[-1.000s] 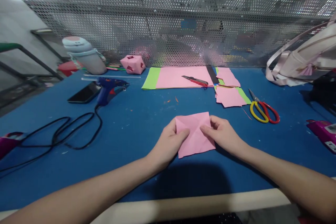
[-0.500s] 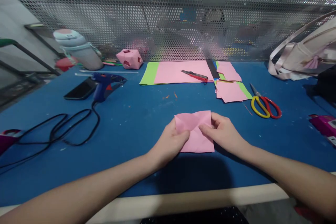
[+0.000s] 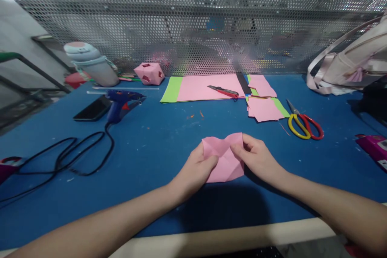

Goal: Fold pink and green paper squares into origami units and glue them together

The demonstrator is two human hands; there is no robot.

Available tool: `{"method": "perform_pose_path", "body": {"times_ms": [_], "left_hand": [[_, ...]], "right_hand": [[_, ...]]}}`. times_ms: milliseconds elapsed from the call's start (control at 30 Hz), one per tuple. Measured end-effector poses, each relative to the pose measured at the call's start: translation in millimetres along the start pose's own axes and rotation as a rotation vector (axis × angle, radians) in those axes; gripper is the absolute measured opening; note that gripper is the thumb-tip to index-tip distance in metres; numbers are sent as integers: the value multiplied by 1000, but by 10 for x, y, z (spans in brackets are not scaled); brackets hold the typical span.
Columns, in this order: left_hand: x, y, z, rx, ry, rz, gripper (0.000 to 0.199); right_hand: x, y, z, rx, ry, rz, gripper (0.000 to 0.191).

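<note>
A small creased square of pink paper (image 3: pixel 225 167) is held between my two hands, above the near part of the blue table. My left hand (image 3: pixel 199 167) grips its left side, thumb on top and fingers behind. On the right side, my right hand (image 3: pixel 255 153) pinches the sheet near its upper corner, the thumb pressing its face. The paper's upper edge dips in the middle between the thumbs. Most fingertips are hidden behind it.
Beyond lie coloured sheets (image 3: pixel 193 88) with a utility knife (image 3: pixel 225 90), cut pink pieces (image 3: pixel 264 109) and scissors (image 3: pixel 304 123). Leftward are a glue gun (image 3: pixel 116 105) with its looped cable, a phone (image 3: pixel 92 109), a bottle (image 3: pixel 93 64) and a folded pink paper shape (image 3: pixel 149 73). A bag (image 3: pixel 347 64) stands right.
The pink paper has bent more: its top edge now dips deeper in the middle and its lower edge is curved. Both hands keep their hold. The whole view has shifted slightly.
</note>
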State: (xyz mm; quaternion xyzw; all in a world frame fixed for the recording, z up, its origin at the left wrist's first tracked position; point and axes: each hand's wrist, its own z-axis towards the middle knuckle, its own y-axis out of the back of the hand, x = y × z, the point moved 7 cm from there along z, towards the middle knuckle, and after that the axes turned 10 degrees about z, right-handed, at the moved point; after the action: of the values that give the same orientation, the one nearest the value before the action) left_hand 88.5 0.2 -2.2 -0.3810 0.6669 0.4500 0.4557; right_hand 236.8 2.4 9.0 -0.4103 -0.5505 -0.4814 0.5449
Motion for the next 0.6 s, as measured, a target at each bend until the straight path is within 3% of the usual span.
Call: {"method": "perform_pose_path", "body": {"times_ms": [200, 367, 600], "left_hand": [[-37, -29, -12, 40, -16, 24, 25], [-81, -13, -17, 6, -10, -38, 34], [-47, -7, 32, 70, -25, -89, 35]], "right_hand": [[-47, -41, -4, 37, -115, 190, 26], [-148, 8, -2, -33, -203, 415, 26], [-111, 71, 42, -30, -127, 270, 24]]}}
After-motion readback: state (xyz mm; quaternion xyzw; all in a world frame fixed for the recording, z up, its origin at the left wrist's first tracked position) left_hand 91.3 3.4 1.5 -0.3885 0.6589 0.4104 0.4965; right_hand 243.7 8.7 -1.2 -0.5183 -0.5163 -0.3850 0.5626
